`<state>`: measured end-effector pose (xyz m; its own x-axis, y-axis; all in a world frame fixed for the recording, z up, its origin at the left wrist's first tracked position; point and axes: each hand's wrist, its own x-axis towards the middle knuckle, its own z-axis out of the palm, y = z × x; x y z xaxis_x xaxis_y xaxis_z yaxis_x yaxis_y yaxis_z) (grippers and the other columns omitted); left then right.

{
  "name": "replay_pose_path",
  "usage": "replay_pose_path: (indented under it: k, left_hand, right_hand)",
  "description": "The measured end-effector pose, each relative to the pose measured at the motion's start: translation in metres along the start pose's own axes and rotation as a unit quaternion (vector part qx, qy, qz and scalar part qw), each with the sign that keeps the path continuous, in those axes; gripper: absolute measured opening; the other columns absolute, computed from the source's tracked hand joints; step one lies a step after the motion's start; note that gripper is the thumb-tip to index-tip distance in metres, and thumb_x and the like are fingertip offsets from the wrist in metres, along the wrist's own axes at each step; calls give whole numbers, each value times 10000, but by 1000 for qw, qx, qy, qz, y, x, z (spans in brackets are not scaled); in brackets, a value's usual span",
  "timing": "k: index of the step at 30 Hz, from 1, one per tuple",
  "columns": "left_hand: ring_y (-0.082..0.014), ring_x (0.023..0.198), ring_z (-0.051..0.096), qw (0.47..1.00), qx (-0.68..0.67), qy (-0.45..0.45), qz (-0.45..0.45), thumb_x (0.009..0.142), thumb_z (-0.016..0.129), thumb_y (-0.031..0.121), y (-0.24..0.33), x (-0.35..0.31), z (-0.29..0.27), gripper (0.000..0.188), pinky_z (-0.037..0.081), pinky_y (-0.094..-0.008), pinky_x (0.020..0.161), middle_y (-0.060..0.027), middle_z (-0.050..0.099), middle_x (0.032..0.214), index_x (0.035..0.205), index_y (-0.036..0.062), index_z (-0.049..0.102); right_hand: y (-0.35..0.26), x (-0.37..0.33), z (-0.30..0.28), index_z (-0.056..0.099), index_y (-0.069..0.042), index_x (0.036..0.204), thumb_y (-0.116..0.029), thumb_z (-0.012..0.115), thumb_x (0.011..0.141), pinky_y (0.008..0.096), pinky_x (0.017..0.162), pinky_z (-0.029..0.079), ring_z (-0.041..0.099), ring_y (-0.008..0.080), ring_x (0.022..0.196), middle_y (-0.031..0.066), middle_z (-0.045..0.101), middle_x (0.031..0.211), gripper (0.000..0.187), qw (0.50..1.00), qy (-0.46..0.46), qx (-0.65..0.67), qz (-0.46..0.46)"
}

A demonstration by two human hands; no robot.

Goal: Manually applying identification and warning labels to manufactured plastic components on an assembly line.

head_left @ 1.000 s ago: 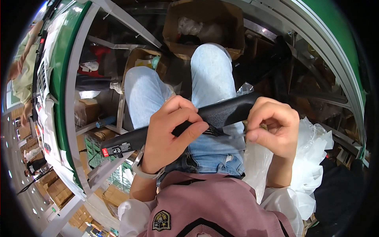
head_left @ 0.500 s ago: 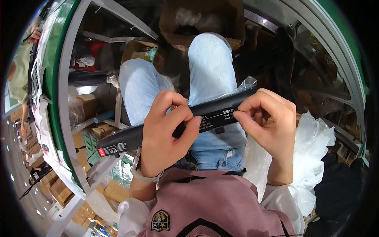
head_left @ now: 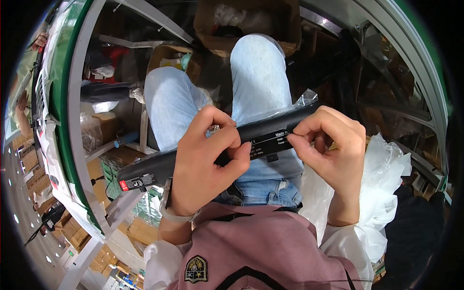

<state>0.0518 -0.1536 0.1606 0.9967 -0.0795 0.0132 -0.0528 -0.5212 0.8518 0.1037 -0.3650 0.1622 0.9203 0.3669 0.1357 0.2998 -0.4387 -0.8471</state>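
A long black bar-shaped device (head_left: 152,166) lies slantwise across my lap, its right end higher. On its face is a black label (head_left: 270,146) with white print. My left hand (head_left: 208,159) is over the bar's middle, thumb and forefinger pinched at the label's left end and covering it. My right hand (head_left: 331,150) pinches the label's right end with thumb and fingertips. Whether the label is fully stuck to the bar cannot be told. A smaller label with a red patch (head_left: 123,185) shows near the bar's left end. Clear plastic film (head_left: 304,99) runs along its far edge.
White plastic bags (head_left: 377,203) bunch beside my right forearm. An open cardboard box (head_left: 246,24) stands beyond my knees, with a smaller box (head_left: 169,55) to its left. A green-edged table (head_left: 72,121) with a metal frame rises at left; another person's hand (head_left: 38,41) is beyond it.
Both hands keep their pinched hold and shift only slightly. The bar moves a little with them, and my left thumb edges right over the label's print.
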Motion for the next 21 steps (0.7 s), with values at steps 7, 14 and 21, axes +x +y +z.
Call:
replay_pose_path:
  k: [7,14,21]
  left_hand:
    - [-236,667,516,997,1,-36,-65,700,843,117,-11,3,-16,396,473,-323,670,-88,471,736,680,28,457]
    - [-243,680,507,997,-13,-37,-65,726,838,136,-12,2,-15,382,475,-326,718,-91,471,735,732,27,472]
    - [-239,689,517,997,-17,-44,-67,729,835,133,-12,3,-15,379,468,-323,713,-86,477,741,730,26,472]
  right_hand:
    - [-1,-2,0,622,-4,693,74,733,634,188,438,274,441,32,500,-5,551,634,147,999,-2,19,28]
    - [-1,-4,0,621,-7,689,68,736,635,187,438,272,441,27,505,-11,550,633,148,999,-4,21,35]
    - [0,-3,0,618,-13,705,46,759,633,203,433,282,440,46,482,3,543,623,169,1000,-6,1,23]
